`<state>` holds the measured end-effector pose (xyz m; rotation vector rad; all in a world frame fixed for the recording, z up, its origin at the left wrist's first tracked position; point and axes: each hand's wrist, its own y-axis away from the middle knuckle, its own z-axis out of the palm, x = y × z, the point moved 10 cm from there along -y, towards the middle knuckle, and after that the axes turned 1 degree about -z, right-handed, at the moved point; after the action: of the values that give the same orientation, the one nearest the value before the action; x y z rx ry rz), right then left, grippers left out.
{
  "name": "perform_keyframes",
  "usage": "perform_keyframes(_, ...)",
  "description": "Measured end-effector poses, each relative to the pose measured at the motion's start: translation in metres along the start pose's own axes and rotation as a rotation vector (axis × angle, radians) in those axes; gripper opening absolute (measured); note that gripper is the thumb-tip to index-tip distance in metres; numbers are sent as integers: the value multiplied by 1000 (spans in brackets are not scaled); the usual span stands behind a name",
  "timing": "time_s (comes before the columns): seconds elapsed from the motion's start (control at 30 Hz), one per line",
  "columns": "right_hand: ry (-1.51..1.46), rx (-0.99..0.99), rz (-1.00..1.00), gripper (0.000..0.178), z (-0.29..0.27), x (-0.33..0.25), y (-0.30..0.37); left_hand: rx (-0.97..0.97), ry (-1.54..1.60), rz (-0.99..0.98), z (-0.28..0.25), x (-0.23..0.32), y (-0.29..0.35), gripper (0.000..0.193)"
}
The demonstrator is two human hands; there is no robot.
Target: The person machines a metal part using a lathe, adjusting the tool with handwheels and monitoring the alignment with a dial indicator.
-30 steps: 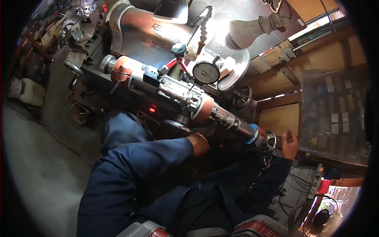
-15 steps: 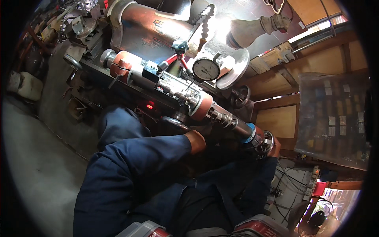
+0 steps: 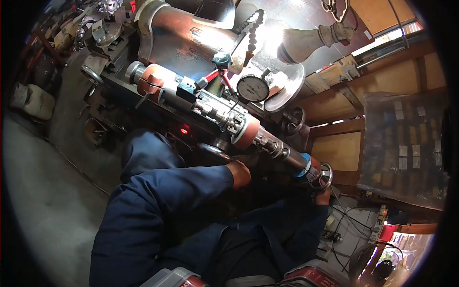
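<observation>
My right hand (image 3: 323, 195) is at the lower rim of a small metal handwheel (image 3: 327, 175), gripping it at the right end of a long machine spindle (image 3: 282, 151). My left hand (image 3: 240, 174) is closed in a fist just below a larger chrome handwheel (image 3: 215, 152); what its fingers hold, if anything, is hidden. Above the spindle, a round dial gauge (image 3: 253, 89) hangs from a red-armed holder (image 3: 209, 77). Its stem points down to a bright stepped metal shaft (image 3: 210, 112), which lies between the orange collars (image 3: 246, 133).
A pale lamp (image 3: 306, 43) lights the machine from behind. Beside it are a grinding wheel guard (image 3: 191, 31) and a segmented coolant hose (image 3: 255, 33). Another handwheel (image 3: 293, 119) stands behind the spindle. Cables (image 3: 351, 215) hang at the right. A plastic-covered board (image 3: 401, 148) leans there.
My right hand has moved down around the rim of the small handwheel, from its right side to its lower edge. My left hand stays beside the larger wheel. The view has shifted slightly.
</observation>
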<state>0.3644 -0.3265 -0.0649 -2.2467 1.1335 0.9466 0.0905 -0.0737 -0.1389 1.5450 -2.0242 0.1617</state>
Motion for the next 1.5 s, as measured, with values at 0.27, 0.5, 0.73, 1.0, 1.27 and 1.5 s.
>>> perform_keyframes(0.27, -64, -34, 61, 22, -1, -50, 30, -56, -17, -73, 2, -5, 1, 24)
perform_keyframes(0.5, -67, -22, -12, 24, -21, -72, 21, -66, -8, -43, 8, -5, -1, 25)
perform_keyframes(0.73, -187, 122, 13, 25, -30, -70, 2, -29, -26, -43, -6, 0, 8, 22)
perform_keyframes(1.0, -115, 156, -1, 27, -30, -65, -27, 11, -1, -37, -5, -1, 7, 22)
perform_keyframes(1.27, 898, 184, 220, 33, -28, -157, -39, -54, -6, -46, 1, -3, 5, 20)
perform_keyframes(1.5, 116, 16, -475, 13, 80, -329, -36, -43, 7, -36, 9, -8, 0, 30)
